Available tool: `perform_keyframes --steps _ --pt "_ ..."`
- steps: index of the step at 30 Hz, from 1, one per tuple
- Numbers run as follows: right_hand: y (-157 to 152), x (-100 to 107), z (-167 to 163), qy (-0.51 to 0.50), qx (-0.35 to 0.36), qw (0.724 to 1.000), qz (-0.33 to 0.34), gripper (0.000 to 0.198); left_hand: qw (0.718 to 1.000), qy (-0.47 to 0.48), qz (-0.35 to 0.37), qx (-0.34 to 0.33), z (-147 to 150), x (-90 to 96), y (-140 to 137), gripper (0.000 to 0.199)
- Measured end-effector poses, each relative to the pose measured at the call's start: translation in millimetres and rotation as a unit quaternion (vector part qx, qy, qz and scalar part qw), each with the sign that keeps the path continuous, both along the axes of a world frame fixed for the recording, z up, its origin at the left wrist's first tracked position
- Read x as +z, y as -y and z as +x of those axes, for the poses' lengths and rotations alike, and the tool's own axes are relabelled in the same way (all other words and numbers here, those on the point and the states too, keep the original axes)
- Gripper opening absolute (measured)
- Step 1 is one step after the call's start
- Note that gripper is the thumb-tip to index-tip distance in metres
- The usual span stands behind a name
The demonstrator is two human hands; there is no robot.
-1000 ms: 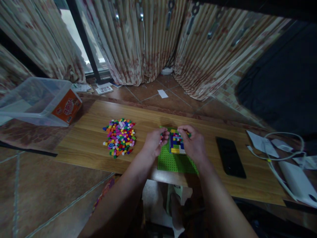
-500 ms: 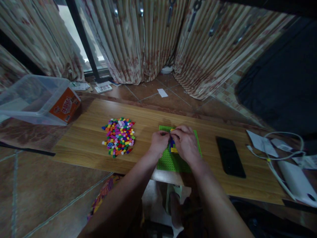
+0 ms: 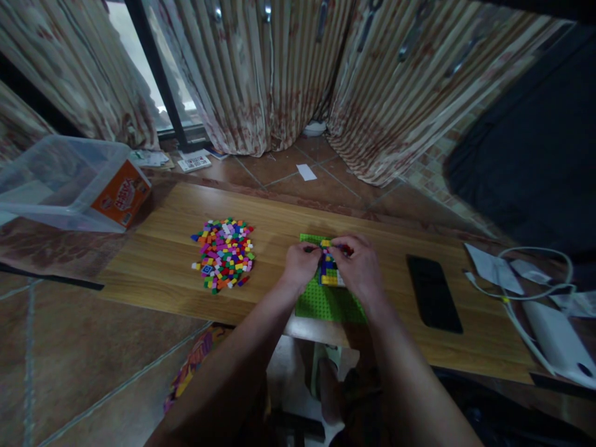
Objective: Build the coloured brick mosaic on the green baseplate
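A green studded baseplate (image 3: 321,307) lies at the middle of the wooden table, partly covered by my hands. On it stands a low block of toy bricks (image 3: 329,277) in yellow, blue, white and other colours. At its left edge, my left hand (image 3: 302,266) is closed, thumb and forefinger pinched at the upper left of the bricks. My right hand (image 3: 359,268) curls over the right side of the block, its fingertips close to the left ones. Dark red bricks peek out under its fingers. Whatever either pinch holds is too small or hidden to make out.
A pile of loose coloured bricks (image 3: 226,254) lies to the left on the table (image 3: 167,267). A black phone (image 3: 433,293) rests to the right, with white cables (image 3: 512,304) and a white device (image 3: 559,341) beyond. A clear plastic bin (image 3: 69,186) stands far left.
My right hand has shifted slightly right and opened its grip somewhat, uncovering more of the brick block. My left hand stays at the block's left edge. The view has tilted slightly.
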State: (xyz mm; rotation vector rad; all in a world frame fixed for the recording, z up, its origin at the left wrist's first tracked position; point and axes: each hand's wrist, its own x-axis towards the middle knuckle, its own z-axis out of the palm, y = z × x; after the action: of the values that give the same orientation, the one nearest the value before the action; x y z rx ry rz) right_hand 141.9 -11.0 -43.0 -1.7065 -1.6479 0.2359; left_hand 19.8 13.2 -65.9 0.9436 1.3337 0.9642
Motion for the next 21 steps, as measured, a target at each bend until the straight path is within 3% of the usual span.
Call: perform_keyframes --steps 21 --pt "-8.2 -13.5 -7.5 -0.055 -0.060 0.997 -0.003 0.005 0.999 -0.049 0.020 -0.014 1.2 -4.0 -0.6 0.013"
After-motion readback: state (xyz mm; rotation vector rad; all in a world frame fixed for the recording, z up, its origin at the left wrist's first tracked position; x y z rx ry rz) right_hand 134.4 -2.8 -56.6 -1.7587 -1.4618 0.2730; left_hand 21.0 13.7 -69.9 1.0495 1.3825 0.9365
